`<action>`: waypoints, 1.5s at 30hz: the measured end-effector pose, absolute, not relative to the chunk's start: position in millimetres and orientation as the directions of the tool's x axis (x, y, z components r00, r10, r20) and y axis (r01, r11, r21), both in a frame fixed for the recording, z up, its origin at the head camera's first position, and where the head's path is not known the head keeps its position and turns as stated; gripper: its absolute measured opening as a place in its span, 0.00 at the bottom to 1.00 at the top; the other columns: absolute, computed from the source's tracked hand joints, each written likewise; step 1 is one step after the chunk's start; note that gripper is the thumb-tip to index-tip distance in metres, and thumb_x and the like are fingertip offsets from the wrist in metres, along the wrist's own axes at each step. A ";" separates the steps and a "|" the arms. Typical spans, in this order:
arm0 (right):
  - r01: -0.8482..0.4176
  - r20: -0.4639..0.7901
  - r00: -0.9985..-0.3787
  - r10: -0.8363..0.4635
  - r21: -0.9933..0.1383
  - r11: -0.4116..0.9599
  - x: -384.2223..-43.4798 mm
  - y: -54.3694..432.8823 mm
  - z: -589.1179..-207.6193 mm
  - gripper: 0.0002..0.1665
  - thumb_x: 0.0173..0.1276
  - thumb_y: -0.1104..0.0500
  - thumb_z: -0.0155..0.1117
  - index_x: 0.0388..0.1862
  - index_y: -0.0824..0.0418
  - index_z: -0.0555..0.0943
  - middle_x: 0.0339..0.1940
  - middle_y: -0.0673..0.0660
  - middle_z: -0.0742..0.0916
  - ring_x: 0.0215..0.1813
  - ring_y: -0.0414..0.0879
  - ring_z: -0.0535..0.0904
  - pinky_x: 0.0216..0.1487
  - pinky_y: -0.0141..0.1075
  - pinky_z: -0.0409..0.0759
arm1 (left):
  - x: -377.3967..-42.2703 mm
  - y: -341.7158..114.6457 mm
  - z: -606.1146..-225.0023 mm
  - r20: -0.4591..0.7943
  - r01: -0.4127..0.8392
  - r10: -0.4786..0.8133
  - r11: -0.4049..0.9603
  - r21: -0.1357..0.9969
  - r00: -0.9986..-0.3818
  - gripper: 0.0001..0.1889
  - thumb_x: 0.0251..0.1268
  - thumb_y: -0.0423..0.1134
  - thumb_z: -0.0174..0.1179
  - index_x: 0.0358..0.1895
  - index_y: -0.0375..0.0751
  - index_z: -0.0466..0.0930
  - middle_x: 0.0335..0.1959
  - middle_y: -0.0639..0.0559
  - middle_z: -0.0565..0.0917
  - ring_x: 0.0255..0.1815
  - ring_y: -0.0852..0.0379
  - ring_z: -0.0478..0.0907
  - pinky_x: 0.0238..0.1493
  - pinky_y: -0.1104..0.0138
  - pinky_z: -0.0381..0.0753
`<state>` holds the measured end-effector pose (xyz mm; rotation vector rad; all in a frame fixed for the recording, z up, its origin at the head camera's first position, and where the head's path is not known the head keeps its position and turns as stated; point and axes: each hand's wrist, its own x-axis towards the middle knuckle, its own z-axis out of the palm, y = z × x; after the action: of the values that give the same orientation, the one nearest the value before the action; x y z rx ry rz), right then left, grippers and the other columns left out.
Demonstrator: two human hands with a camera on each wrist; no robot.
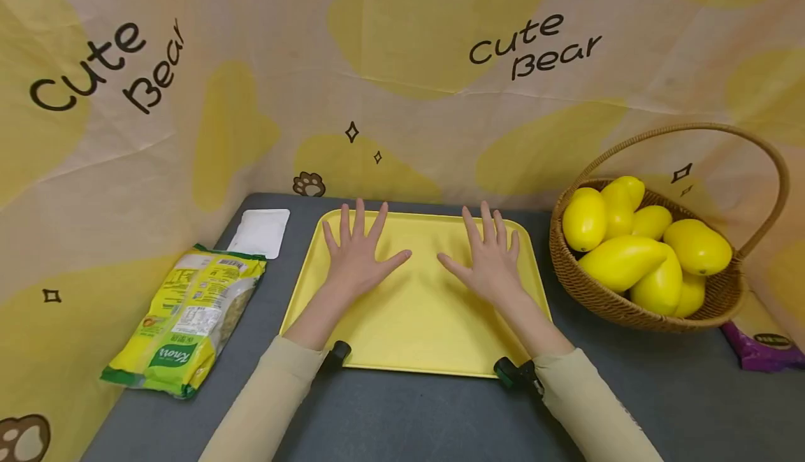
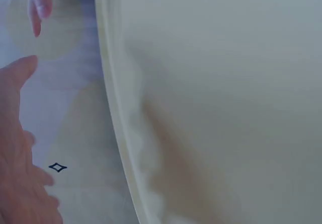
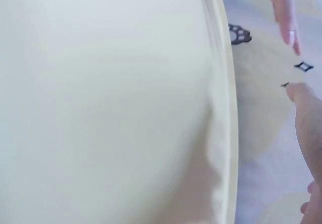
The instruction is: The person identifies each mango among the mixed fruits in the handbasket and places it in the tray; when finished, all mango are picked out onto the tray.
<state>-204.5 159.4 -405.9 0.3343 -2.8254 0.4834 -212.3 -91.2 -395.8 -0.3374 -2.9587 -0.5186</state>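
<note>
Both hands hover over a yellow rectangular tray (image 1: 402, 329) with a raised rim. My left hand (image 1: 357, 259) is over the tray's left half, fingers spread and straight, holding nothing. Over the right half, my right hand (image 1: 493, 263) is spread the same way, its thumb pointing toward the left thumb. Soft hand shadows fall on the tray surface. In the left wrist view, the left hand (image 2: 20, 158) shows at the left edge beyond the tray rim (image 2: 113, 103). The right wrist view has the right hand (image 3: 309, 128) at its right edge.
Left of the tray lie a green and yellow Knorr bag (image 1: 189, 319) and a white flat packet (image 1: 260, 233). At the right stands a wicker basket (image 1: 604, 294) with a tall handle, holding several yellow fruits (image 1: 622, 263). A purple packet (image 1: 757, 350) lies beside it. Printed cloth hangs behind.
</note>
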 end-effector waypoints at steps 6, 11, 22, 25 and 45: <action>-0.407 0.426 -0.866 -0.263 -0.293 0.865 -182.0 172.9 -383.2 0.43 0.65 0.47 0.66 0.75 0.59 0.63 0.72 0.67 0.67 0.70 0.65 0.62 0.60 0.62 0.69 | -196.5 -109.0 -386.3 0.136 0.267 0.230 0.819 0.507 -0.964 0.38 0.67 0.60 0.55 0.74 0.43 0.63 0.73 0.41 0.64 0.74 0.41 0.58 0.70 0.42 0.55; -0.466 0.539 -0.794 -0.281 -0.242 0.851 -160.0 193.2 -361.9 0.26 0.63 0.52 0.68 0.58 0.61 0.79 0.59 0.61 0.79 0.57 0.58 0.76 0.33 0.50 0.82 | -182.7 -132.2 -385.6 0.195 0.302 0.231 0.745 0.595 -0.953 0.28 0.68 0.51 0.59 0.66 0.41 0.74 0.62 0.44 0.77 0.61 0.44 0.74 0.59 0.49 0.73; -0.406 0.548 -0.803 -0.233 -0.217 0.888 -138.2 265.3 -308.1 0.20 0.59 0.58 0.70 0.50 0.61 0.82 0.53 0.61 0.82 0.50 0.60 0.76 0.39 0.55 0.76 | -162.5 -196.4 -404.5 -0.063 0.112 0.212 0.719 0.685 -0.975 0.47 0.69 0.56 0.56 0.77 0.30 0.43 0.76 0.28 0.41 0.76 0.31 0.38 0.70 0.37 0.44; -0.344 0.450 -0.868 -0.210 -0.241 0.908 -137.7 283.6 -295.9 0.24 0.61 0.56 0.69 0.55 0.63 0.79 0.57 0.65 0.79 0.50 0.62 0.75 0.42 0.57 0.74 | -160.1 -206.1 -411.7 -0.125 0.065 0.213 0.708 0.703 -0.969 0.50 0.69 0.58 0.55 0.77 0.29 0.37 0.76 0.27 0.37 0.76 0.30 0.35 0.69 0.35 0.42; -0.285 -0.156 -0.922 -0.355 -0.348 0.893 -205.0 334.8 -257.6 0.58 0.64 0.45 0.69 0.76 0.73 0.49 0.71 0.77 0.61 0.65 0.73 0.64 0.58 0.65 0.68 | -162.8 -220.4 -441.6 -0.141 0.032 0.239 0.601 0.799 -0.961 0.50 0.69 0.57 0.56 0.79 0.39 0.34 0.77 0.31 0.35 0.75 0.30 0.25 0.68 0.35 0.30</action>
<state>-205.0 334.8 -257.6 0.5585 -3.2665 0.5450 -162.8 -220.4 -441.6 -0.2598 -3.0154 -1.4968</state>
